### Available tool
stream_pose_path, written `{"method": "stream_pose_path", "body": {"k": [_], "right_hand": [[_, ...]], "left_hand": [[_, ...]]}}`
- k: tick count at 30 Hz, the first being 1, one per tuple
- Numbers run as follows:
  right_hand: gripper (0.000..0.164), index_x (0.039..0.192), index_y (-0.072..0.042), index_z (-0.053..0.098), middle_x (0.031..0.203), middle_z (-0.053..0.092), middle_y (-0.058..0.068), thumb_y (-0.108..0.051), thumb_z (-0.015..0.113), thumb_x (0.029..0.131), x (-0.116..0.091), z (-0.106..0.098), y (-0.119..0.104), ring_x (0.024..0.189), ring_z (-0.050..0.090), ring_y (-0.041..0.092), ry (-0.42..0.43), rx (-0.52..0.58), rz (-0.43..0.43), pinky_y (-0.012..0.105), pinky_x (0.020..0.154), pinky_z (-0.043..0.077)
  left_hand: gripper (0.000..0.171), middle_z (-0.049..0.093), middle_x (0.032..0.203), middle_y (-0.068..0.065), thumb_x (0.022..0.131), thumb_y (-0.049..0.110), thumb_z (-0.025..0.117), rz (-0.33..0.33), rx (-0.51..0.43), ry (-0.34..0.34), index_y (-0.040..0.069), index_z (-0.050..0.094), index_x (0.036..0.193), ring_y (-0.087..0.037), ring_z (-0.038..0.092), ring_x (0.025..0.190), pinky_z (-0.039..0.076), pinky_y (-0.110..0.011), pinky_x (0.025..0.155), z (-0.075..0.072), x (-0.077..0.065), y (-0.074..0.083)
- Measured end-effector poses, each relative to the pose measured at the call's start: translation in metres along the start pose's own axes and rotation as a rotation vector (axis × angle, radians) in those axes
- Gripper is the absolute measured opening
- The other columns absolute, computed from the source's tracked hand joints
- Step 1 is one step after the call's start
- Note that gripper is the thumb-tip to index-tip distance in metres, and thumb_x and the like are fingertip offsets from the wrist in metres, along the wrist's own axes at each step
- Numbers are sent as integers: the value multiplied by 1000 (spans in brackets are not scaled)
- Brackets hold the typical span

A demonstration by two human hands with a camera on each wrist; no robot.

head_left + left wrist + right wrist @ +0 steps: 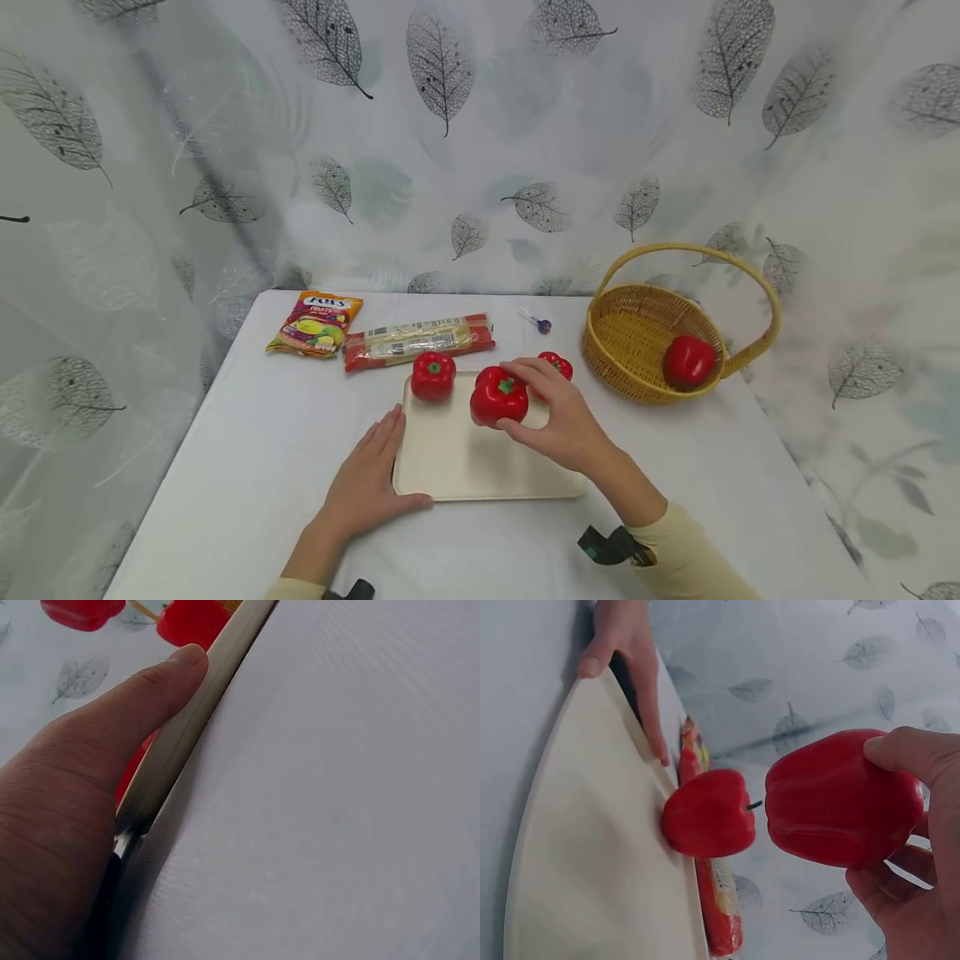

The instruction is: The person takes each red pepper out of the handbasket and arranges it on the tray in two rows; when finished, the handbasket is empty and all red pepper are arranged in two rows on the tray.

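Observation:
A glossy red bell pepper point(497, 398) with a green stem is held above the cream tray point(480, 475). My right hand point(566, 421) grips it between thumb and fingers, and in the right wrist view the held pepper point(832, 802) hangs apart from the tray. Another red bell pepper point(432, 379) sits at the tray's far left corner. Behind my right hand a further red pepper point(558, 364) is partly hidden. My left hand point(363, 487) rests against the tray's near left corner, fingers straight along the side. Its thumb point(161, 686) touches the front rim in the left wrist view.
At the back right stands a yellow wicker basket point(626, 329) with a tall handle, and one red pepper point(688, 362) lies inside. Behind the tray are a red-ended clear packet point(420, 340), a Fox's candy bag point(315, 325) and a lollipop point(542, 325). A leaf-print curtain point(480, 167) hangs behind.

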State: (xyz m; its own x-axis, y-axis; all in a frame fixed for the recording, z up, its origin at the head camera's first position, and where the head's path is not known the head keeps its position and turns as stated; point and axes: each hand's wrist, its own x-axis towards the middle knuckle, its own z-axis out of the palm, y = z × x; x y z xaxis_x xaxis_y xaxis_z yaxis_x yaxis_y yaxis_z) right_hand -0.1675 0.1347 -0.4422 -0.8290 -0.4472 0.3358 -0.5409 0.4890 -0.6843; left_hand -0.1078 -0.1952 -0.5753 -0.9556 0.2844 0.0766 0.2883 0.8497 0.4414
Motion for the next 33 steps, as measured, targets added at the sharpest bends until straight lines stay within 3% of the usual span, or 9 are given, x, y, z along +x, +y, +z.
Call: {"method": "stream_pose_path", "body": {"k": [11,26,33], "right_hand": [[76,152,-25,62,148,59,-7,-26,96,83,0,28,-17,137,54,14,-45,29,-42,38,93,63],[74,153,-19,61,150,57,-3,-26,93,86,2,67,-22,139,54,15,-132,102,-119,43,103,59],[78,154,-17,60,152,56,-2,-28,94,85,0,78,-22,140,53,14,-154,92,-112,36,105,57]], "left_hand": [[141,23,179,-8,72,96,67,-4,-4,4,5,27,172,-27,24,164,26,-51,130,-3,1,2],[139,24,179,-9,71,89,76,-9,-34,19,6,28,172,-29,26,163,29,-55,128,-5,0,5],[138,24,179,-7,72,88,77,-5,-34,13,8,27,172,-28,27,163,29,-55,128,-4,0,4]]}}
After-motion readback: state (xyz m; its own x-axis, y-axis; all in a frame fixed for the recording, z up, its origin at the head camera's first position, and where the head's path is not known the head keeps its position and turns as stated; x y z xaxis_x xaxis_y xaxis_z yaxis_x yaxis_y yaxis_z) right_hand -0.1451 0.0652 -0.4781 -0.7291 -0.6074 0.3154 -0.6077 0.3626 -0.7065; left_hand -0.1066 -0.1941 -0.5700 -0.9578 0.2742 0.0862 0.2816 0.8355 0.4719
